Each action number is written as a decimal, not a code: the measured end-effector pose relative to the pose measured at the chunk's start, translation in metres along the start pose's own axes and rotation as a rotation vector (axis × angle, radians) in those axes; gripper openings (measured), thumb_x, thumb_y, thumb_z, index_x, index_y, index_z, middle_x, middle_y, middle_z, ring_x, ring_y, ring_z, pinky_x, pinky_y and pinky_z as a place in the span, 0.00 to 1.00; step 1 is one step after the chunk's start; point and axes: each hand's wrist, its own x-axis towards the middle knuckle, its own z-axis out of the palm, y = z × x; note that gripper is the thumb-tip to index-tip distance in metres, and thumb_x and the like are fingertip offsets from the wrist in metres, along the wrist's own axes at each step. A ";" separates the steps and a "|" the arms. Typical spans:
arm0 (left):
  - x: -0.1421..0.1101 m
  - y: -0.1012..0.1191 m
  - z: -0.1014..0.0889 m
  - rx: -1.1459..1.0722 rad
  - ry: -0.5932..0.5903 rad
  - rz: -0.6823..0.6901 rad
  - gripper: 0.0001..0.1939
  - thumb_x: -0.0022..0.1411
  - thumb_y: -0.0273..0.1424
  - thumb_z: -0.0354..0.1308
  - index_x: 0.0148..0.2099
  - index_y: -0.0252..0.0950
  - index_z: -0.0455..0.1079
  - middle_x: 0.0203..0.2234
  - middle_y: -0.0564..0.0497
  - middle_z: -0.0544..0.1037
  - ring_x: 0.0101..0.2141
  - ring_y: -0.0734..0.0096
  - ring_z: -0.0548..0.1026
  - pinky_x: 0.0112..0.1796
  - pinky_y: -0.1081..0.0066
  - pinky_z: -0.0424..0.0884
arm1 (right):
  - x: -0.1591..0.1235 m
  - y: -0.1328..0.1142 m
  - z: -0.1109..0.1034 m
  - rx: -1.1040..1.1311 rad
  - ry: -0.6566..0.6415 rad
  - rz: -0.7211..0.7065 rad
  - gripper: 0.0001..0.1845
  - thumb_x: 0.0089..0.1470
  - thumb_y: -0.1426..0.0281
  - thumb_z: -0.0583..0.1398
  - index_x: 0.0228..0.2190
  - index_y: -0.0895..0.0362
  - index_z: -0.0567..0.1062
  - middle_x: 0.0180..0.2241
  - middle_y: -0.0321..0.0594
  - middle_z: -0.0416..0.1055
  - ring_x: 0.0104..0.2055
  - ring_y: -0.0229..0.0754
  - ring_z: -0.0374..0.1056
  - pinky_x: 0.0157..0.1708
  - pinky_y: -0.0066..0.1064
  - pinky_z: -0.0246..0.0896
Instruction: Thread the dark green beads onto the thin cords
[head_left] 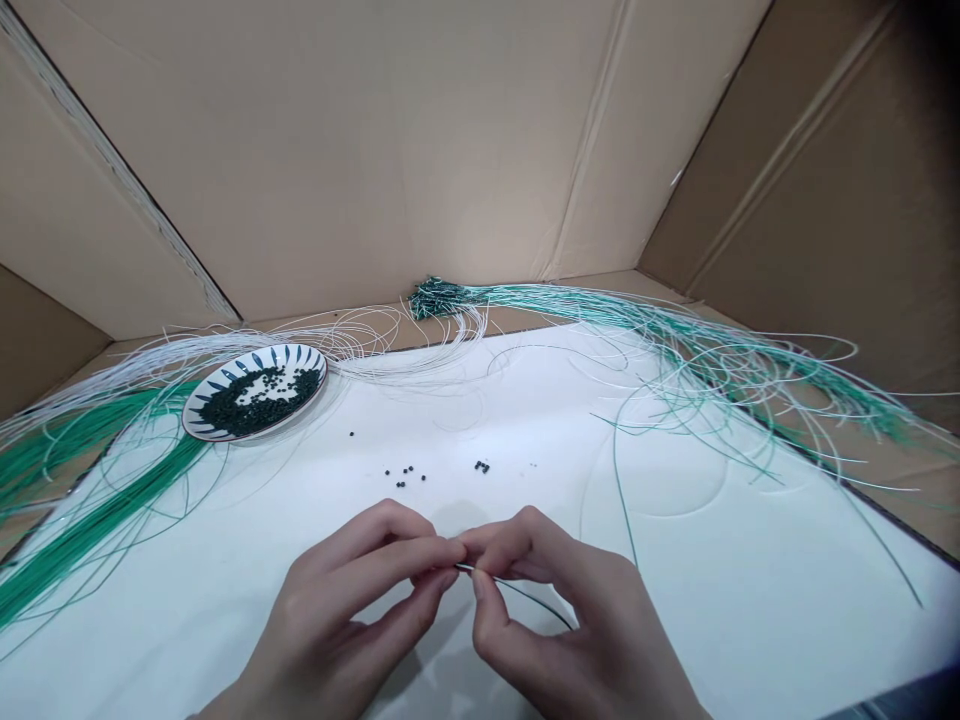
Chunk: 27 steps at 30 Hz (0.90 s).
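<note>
My left hand [360, 610] and my right hand [570, 610] meet near the front middle of the white board, fingertips pinched close together. Between them shows a short pale stretch of thin wire [465, 568]. From my right fingers a dark green wire [534, 598] trails down and to the right. Whether this is one wire or two joined pieces I cannot tell. Just beyond my hands lie a small cluster of black beads [482, 466] and several scattered black beads [405, 474]. Anything smaller inside the pinched fingertips is hidden.
A striped oval plate [322, 372] of black beads stands at left on green wires [112, 510]. White wires [187, 345] lie behind it. A bundle of green and white wires [637, 315] with a dark beaded end [436, 298] stretches rightward. Cardboard walls [420, 150] enclose the board [510, 420].
</note>
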 end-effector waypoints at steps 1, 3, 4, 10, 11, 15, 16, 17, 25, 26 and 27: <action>0.000 0.000 0.000 -0.002 0.004 -0.001 0.21 0.64 0.18 0.60 0.50 0.51 0.78 0.35 0.56 0.79 0.32 0.75 0.79 0.33 0.81 0.75 | 0.000 0.000 0.000 -0.003 0.003 -0.005 0.09 0.51 0.80 0.57 0.28 0.53 0.70 0.33 0.31 0.82 0.34 0.35 0.79 0.39 0.22 0.74; 0.001 0.000 0.001 -0.008 0.015 -0.001 0.21 0.63 0.18 0.60 0.49 0.52 0.78 0.34 0.56 0.79 0.32 0.74 0.79 0.32 0.80 0.75 | -0.001 0.001 0.001 -0.018 0.007 -0.018 0.10 0.50 0.80 0.58 0.28 0.53 0.70 0.33 0.32 0.82 0.33 0.36 0.78 0.38 0.23 0.75; 0.001 0.000 0.001 -0.010 0.017 0.004 0.21 0.63 0.18 0.61 0.49 0.51 0.79 0.34 0.55 0.79 0.32 0.74 0.79 0.32 0.80 0.75 | -0.001 0.001 0.000 -0.026 0.006 -0.027 0.10 0.50 0.81 0.58 0.28 0.53 0.70 0.33 0.31 0.82 0.32 0.36 0.78 0.38 0.24 0.75; -0.003 -0.002 0.003 0.028 0.053 0.022 0.22 0.62 0.17 0.61 0.49 0.50 0.79 0.35 0.53 0.80 0.32 0.71 0.79 0.33 0.78 0.75 | -0.001 0.006 -0.002 -0.153 -0.042 -0.094 0.11 0.51 0.80 0.56 0.32 0.53 0.71 0.31 0.32 0.80 0.32 0.37 0.77 0.35 0.25 0.71; -0.004 -0.003 0.004 0.036 0.039 0.029 0.22 0.62 0.17 0.61 0.49 0.50 0.78 0.35 0.53 0.80 0.33 0.71 0.79 0.32 0.78 0.75 | -0.001 0.007 -0.002 -0.182 -0.043 -0.103 0.10 0.51 0.80 0.56 0.32 0.53 0.71 0.31 0.32 0.79 0.31 0.37 0.76 0.34 0.26 0.71; -0.009 -0.007 0.004 0.032 -0.026 0.034 0.24 0.63 0.16 0.59 0.53 0.50 0.76 0.38 0.52 0.78 0.34 0.71 0.79 0.33 0.78 0.76 | -0.004 0.013 0.001 -0.253 -0.027 -0.125 0.09 0.52 0.79 0.55 0.32 0.53 0.70 0.30 0.34 0.79 0.30 0.40 0.76 0.32 0.29 0.69; -0.009 -0.007 0.005 0.027 -0.031 0.035 0.25 0.64 0.17 0.59 0.54 0.51 0.76 0.38 0.52 0.78 0.34 0.72 0.79 0.34 0.78 0.76 | -0.004 0.014 0.001 -0.258 -0.021 -0.130 0.09 0.52 0.79 0.55 0.33 0.53 0.70 0.30 0.35 0.79 0.30 0.40 0.76 0.32 0.29 0.69; -0.009 -0.007 0.005 0.020 -0.023 0.033 0.25 0.64 0.16 0.59 0.55 0.51 0.76 0.38 0.52 0.78 0.34 0.72 0.79 0.34 0.78 0.75 | -0.004 0.015 0.002 -0.256 -0.019 -0.132 0.09 0.52 0.79 0.55 0.33 0.54 0.71 0.30 0.35 0.79 0.31 0.40 0.76 0.33 0.29 0.69; 0.007 0.009 0.000 -0.298 0.097 -0.327 0.13 0.62 0.28 0.65 0.43 0.55 0.84 0.30 0.55 0.80 0.32 0.71 0.77 0.33 0.76 0.73 | 0.004 -0.005 -0.007 0.037 -0.123 0.179 0.07 0.59 0.72 0.59 0.30 0.54 0.76 0.30 0.34 0.81 0.34 0.40 0.78 0.37 0.26 0.73; 0.008 0.010 -0.001 -0.356 0.123 -0.394 0.10 0.61 0.31 0.67 0.41 0.53 0.85 0.29 0.54 0.80 0.30 0.72 0.76 0.32 0.76 0.72 | 0.004 -0.007 -0.008 0.073 -0.116 0.217 0.07 0.59 0.70 0.60 0.29 0.53 0.76 0.30 0.34 0.81 0.34 0.40 0.78 0.38 0.27 0.73; 0.008 0.010 -0.002 -0.413 0.139 -0.445 0.08 0.59 0.32 0.68 0.40 0.52 0.85 0.28 0.54 0.80 0.28 0.73 0.74 0.30 0.76 0.72 | 0.005 -0.009 -0.010 0.109 -0.107 0.243 0.07 0.59 0.69 0.61 0.29 0.54 0.76 0.30 0.35 0.81 0.35 0.41 0.78 0.38 0.28 0.73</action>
